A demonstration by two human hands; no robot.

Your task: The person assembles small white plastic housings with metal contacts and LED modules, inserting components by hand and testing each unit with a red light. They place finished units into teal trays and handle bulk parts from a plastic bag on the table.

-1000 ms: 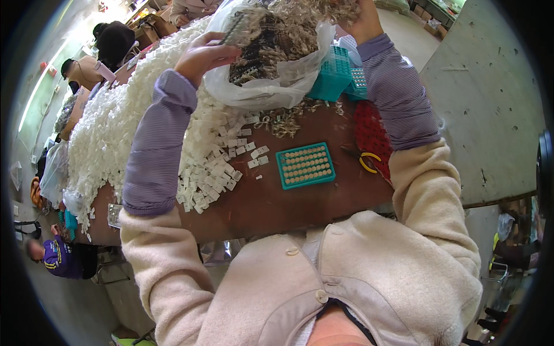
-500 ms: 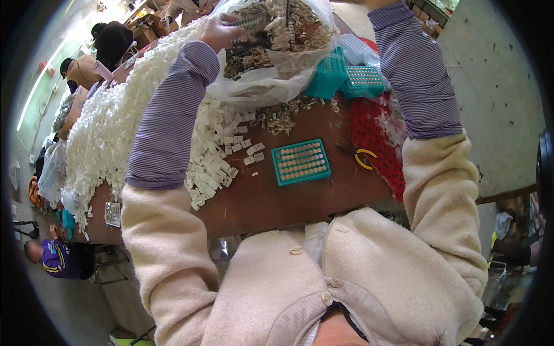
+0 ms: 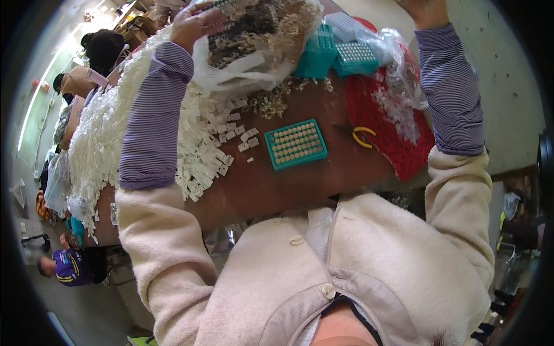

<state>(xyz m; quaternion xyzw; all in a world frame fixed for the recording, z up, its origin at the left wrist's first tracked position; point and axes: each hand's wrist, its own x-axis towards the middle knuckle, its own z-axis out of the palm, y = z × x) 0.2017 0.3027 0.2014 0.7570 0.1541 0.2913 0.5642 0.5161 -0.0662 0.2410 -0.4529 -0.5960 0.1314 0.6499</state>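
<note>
My left hand [image 3: 195,26] is at the left side of a clear plastic bag [image 3: 242,72], its fingers stretched and apart against the bag's contents. A heap of brown, tan and dark chain-like strands [image 3: 262,40] fills the bag, and a dark ridged strand [image 3: 229,8] lies by my fingertips. My right hand [image 3: 426,10] is raised at the top edge, far right of the bag; its fingers are cut off. Nearer me, a teal tray [image 3: 267,151] stands on the table, holding rows of small round pale pieces [image 3: 297,142].
White tag-like pieces [image 3: 130,115] form a large pile on the left. Teal boxes [image 3: 316,55] stand right of the bag. Yellow-handled pliers [image 3: 363,137] lie beside a red cloth [image 3: 404,151] on the brown table [image 3: 242,199]. A person in purple [image 3: 69,265] is at the far left.
My left hand has shifted left and up along the bag's side. My right hand has moved right and come further into view. The whole view has shifted slightly.
</note>
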